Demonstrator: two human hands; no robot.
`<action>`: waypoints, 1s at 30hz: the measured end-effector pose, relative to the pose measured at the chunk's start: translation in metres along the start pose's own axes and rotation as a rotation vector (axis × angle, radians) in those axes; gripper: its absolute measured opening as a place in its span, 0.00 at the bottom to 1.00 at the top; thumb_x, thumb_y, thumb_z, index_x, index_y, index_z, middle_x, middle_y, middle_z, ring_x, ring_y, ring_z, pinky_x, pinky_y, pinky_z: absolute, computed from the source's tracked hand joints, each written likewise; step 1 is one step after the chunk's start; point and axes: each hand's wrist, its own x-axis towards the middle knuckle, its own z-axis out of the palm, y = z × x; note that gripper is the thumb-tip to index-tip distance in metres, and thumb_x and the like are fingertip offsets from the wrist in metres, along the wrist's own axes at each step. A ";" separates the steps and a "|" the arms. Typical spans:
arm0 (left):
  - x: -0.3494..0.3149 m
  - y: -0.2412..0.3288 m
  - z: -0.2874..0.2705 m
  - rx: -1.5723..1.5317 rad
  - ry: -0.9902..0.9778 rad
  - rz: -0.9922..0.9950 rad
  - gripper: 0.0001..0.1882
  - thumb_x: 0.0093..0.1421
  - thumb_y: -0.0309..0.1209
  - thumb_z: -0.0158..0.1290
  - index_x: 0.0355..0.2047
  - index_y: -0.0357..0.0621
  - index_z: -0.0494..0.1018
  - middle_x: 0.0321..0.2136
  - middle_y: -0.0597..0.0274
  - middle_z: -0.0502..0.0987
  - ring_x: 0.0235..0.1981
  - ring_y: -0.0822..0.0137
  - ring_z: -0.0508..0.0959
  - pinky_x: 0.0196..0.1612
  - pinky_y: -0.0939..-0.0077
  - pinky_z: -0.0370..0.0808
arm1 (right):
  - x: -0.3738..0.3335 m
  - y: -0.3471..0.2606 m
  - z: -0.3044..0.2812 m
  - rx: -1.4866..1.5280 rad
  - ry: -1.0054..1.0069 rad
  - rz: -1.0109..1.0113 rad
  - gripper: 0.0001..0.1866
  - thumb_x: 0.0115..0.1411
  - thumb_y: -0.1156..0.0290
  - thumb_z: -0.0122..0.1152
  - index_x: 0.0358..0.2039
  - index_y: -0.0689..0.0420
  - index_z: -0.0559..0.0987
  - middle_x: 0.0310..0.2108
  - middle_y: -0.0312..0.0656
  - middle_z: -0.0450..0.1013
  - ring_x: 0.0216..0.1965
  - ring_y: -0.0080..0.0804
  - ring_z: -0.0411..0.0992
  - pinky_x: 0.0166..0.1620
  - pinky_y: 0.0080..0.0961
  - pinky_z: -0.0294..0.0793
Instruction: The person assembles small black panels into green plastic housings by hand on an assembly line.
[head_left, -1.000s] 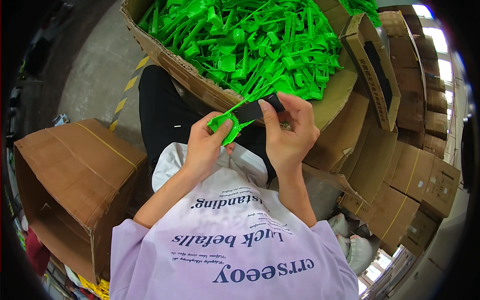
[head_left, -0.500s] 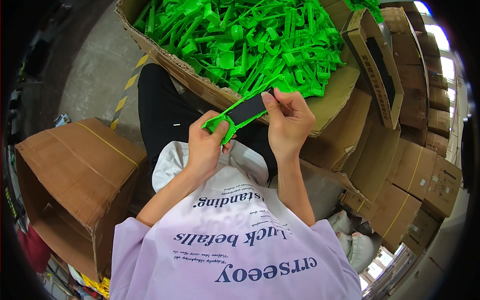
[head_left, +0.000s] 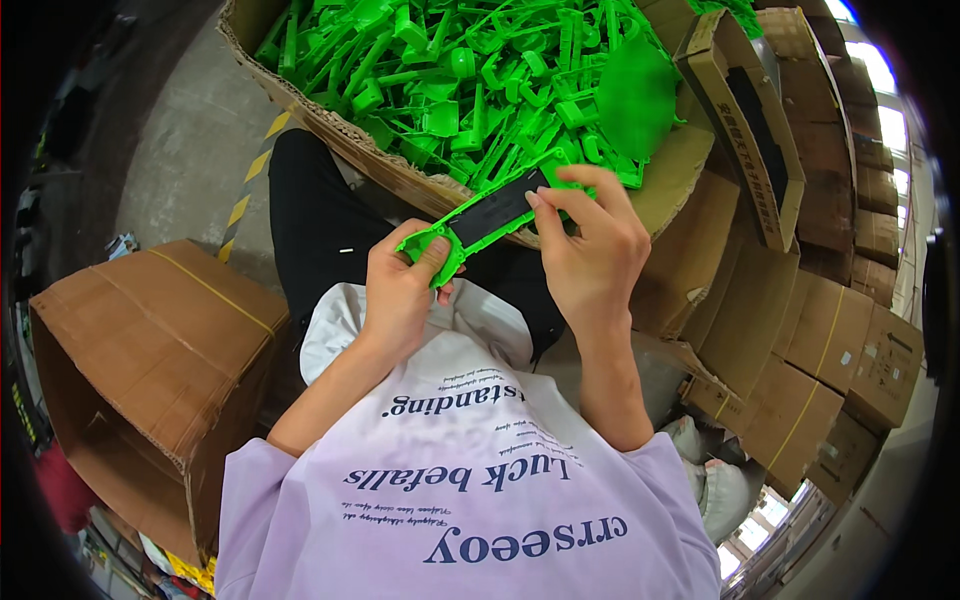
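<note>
A long bright-green plastic frame (head_left: 484, 240) slants up to the right in front of me, with a flat black panel (head_left: 495, 215) lying inside it. My left hand (head_left: 405, 275) is closed on its lower left end, thumb on top and fingers underneath. My right hand (head_left: 595, 235) is at the upper right end. Its thumb and a fingertip are at the end of the black panel, while the index finger is raised and blurred; nothing shows gripped in it. The underside of the frame is hidden.
Ahead is a large cardboard box (head_left: 330, 130) heaped with green plastic parts (head_left: 440, 90); a blurred green patch (head_left: 637, 95) covers its right side. An open carton (head_left: 150, 340) is on the left. Stacked cartons (head_left: 820, 335) and white sacks (head_left: 725, 495) are on the right.
My right hand has shifted slightly right and loosened its pinch on the frame's far end, raising the index finger. A blurred green patch has appeared over the heap. My left hand keeps its hold.
</note>
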 end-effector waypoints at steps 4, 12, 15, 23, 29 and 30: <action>0.001 0.003 -0.004 0.041 -0.024 0.022 0.07 0.63 0.28 0.50 0.29 0.38 0.70 0.21 0.58 0.74 0.16 0.74 0.69 0.16 0.82 0.64 | 0.029 0.003 -0.012 -0.256 -0.023 -0.039 0.13 0.45 0.64 0.72 0.25 0.58 0.79 0.26 0.41 0.73 0.21 0.39 0.71 0.27 0.31 0.70; 0.004 0.015 -0.007 0.155 -0.119 -0.022 0.10 0.62 0.32 0.52 0.31 0.36 0.71 0.20 0.56 0.75 0.13 0.72 0.72 0.15 0.81 0.67 | 0.083 0.062 -0.014 0.239 -1.067 0.445 0.16 0.48 0.63 0.71 0.28 0.64 0.79 0.14 0.35 0.71 0.15 0.19 0.68 0.18 0.18 0.65; 0.003 0.021 -0.010 0.212 -0.158 -0.006 0.11 0.62 0.33 0.52 0.31 0.34 0.71 0.18 0.55 0.75 0.11 0.71 0.73 0.14 0.79 0.69 | 0.079 0.065 -0.007 0.311 -1.169 0.507 0.14 0.49 0.62 0.70 0.23 0.61 0.80 0.15 0.35 0.72 0.13 0.17 0.67 0.16 0.15 0.63; 0.004 0.041 -0.009 0.412 -0.143 -0.124 0.11 0.61 0.34 0.53 0.28 0.37 0.73 0.13 0.63 0.72 0.08 0.77 0.68 0.10 0.83 0.63 | 0.075 0.062 -0.011 0.242 -1.128 0.510 0.17 0.47 0.61 0.72 0.15 0.61 0.77 0.10 0.33 0.68 0.12 0.18 0.67 0.16 0.16 0.66; 0.008 0.046 -0.008 0.393 -0.139 -0.115 0.09 0.59 0.31 0.55 0.28 0.36 0.73 0.14 0.64 0.72 0.10 0.77 0.69 0.11 0.83 0.64 | 0.070 0.058 -0.015 0.262 -1.084 0.458 0.19 0.49 0.60 0.70 0.18 0.63 0.77 0.10 0.34 0.68 0.11 0.18 0.67 0.16 0.16 0.66; 0.009 0.044 -0.008 0.395 -0.137 -0.116 0.09 0.59 0.31 0.55 0.28 0.36 0.73 0.14 0.64 0.72 0.10 0.77 0.69 0.11 0.83 0.64 | 0.069 0.050 -0.017 0.280 -1.095 0.449 0.17 0.51 0.61 0.69 0.21 0.64 0.77 0.13 0.35 0.69 0.14 0.18 0.69 0.18 0.17 0.67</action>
